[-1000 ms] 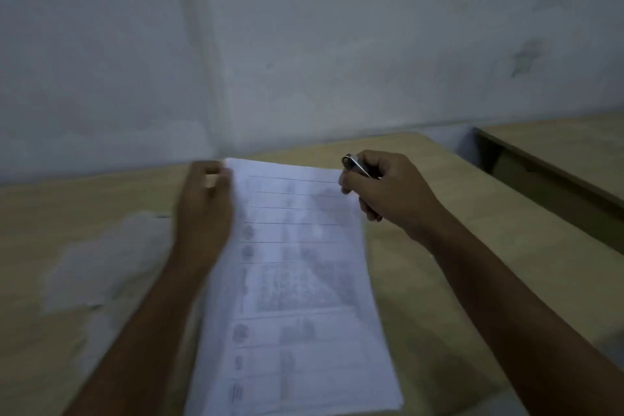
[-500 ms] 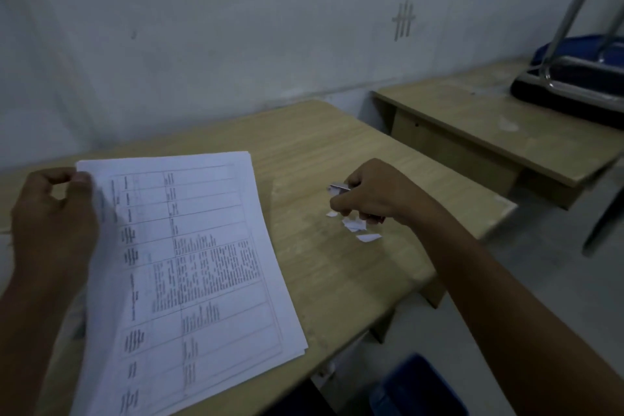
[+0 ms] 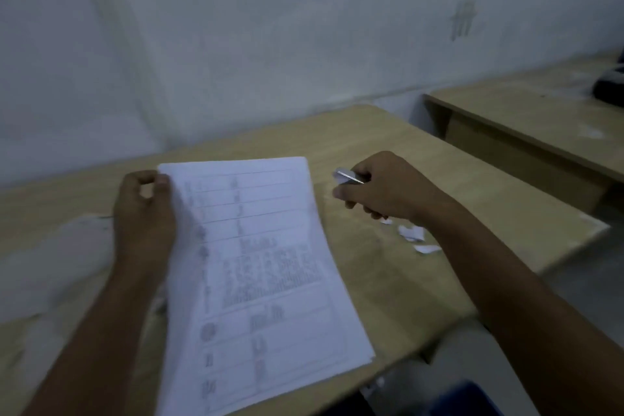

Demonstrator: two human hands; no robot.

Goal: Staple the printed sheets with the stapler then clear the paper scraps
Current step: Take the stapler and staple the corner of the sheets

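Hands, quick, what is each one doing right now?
Left hand: pinches the top left corner of the printed sheets.
Right hand: curled round the small metal stapler.

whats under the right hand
Paper scraps lie on the desk beneath the right hand, which grips a stapler. Any scraps below the palm are hidden.

A wooden desk carries printed sheets and paper scraps.
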